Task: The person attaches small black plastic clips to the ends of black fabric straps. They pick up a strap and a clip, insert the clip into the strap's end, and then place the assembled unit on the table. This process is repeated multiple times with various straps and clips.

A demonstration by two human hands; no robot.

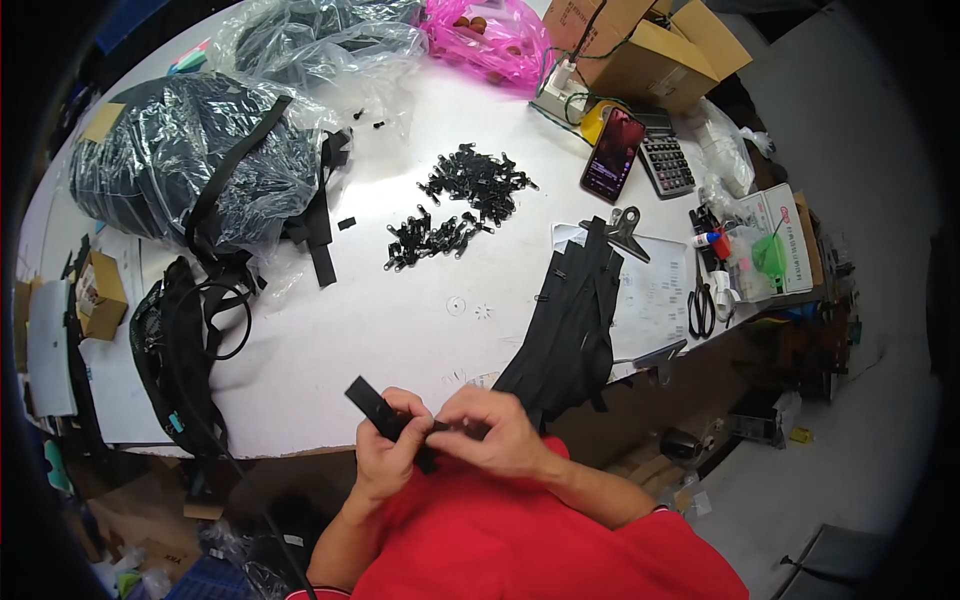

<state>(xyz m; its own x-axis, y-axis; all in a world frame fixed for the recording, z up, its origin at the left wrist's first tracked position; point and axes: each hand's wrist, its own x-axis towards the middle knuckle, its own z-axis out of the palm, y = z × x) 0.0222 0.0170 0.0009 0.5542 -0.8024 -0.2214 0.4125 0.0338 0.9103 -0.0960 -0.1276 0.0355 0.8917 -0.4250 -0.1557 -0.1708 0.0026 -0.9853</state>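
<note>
My left hand (388, 455) is closed around a black zipper strip (367, 397), whose free end sticks up past the fingers toward the table. My right hand (497, 432) pinches the same strip close to the left thumb; a small part between the fingertips is hidden. Both hands are at the table's near edge, in front of my red shirt. More black zipper strips (565, 310) lie bundled to the right, draped over that edge. Farther off, small black zipper sliders lie in a large pile (480, 180) and a smaller pile (430, 240).
A plastic-wrapped dark bundle (190, 160) and black straps occupy the left. At the right lie a clipboard (650, 290), a phone (613, 155), a calculator (667, 160) and scissors (701, 308). A pink bag (490, 45) and open carton (650, 60) stand at the back.
</note>
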